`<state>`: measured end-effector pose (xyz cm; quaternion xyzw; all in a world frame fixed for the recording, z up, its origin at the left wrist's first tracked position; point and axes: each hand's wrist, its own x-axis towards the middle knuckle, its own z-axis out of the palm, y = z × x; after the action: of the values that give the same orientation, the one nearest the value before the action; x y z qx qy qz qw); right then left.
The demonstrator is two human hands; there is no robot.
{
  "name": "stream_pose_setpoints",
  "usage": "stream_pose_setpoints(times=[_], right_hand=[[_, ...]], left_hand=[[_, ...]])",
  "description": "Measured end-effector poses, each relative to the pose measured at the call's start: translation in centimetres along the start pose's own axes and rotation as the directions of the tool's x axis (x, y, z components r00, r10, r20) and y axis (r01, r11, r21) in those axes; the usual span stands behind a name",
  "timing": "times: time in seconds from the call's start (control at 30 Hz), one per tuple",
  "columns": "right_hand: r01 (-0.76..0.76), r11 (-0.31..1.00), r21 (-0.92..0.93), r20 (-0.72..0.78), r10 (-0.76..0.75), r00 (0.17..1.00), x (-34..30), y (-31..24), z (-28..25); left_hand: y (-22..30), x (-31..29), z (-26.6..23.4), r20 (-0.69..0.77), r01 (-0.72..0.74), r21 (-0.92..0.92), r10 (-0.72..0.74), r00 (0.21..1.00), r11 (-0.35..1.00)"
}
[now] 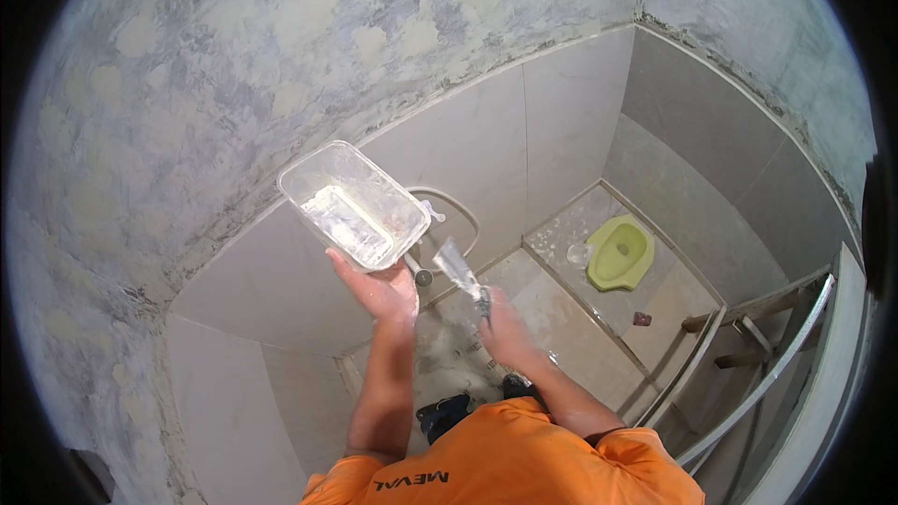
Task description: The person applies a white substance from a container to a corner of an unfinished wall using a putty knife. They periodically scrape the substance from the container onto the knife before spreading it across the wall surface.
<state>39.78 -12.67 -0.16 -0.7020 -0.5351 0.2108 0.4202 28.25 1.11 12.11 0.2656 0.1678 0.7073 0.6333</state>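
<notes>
A clear rectangular plastic tub point(393, 189) rests tilted on my left hand point(382, 290), whose palm and fingers support it from below at its near corner. White paste point(348, 224) smears the inside of the tub and lies over its bottom. My right hand point(510, 332) is closed around the handle of a putty knife point(455, 266). The knife's blade points up and left toward the tub, with white residue on it, and stays apart from the tub. Part of the handle is hidden in my fist, which looks slightly blurred.
Ahead rises a patchy plastered wall point(234, 65) above grey tiles point(477, 122). A pipe fitting point(424, 277) and a pale hose point(475, 223) sit behind the tub. A yellow-green squat toilet point(622, 251) is set at right, near a small reddish block point(642, 319). A ladder point(776, 346) stands at far right.
</notes>
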Motion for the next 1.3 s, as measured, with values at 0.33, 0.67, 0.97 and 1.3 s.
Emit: stream_pose_setpoints(times=[0.33,0.67,0.97,1.3], right_hand=[[-0.242,0.967,0.079,0.044,0.240,0.970,-2.9,-4.5,-13.7],[-0.077,0.991,-0.106,-0.105,0.065,0.992,-3.5,-5.3,-11.7],[-0.122,0.974,-0.189,-0.109,0.103,0.989,-3.1,-7.0,-11.0],[-0.319,0.940,0.124,-0.036,0.325,0.945,-1.7,-6.7,-14.2]], left_hand=[[-0.3,1.7,-5.0,0.279,0.081,0.358,-0.189,0.942,0.930],[-5.3,0.0,-3.1,0.543,0.116,0.428,-0.358,0.759,0.896],[-10.0,-1.5,-1.2,0.562,0.096,0.566,-0.469,0.681,0.819],[-14.4,1.1,-0.6,0.388,0.402,0.595,-0.686,0.615,0.696]])
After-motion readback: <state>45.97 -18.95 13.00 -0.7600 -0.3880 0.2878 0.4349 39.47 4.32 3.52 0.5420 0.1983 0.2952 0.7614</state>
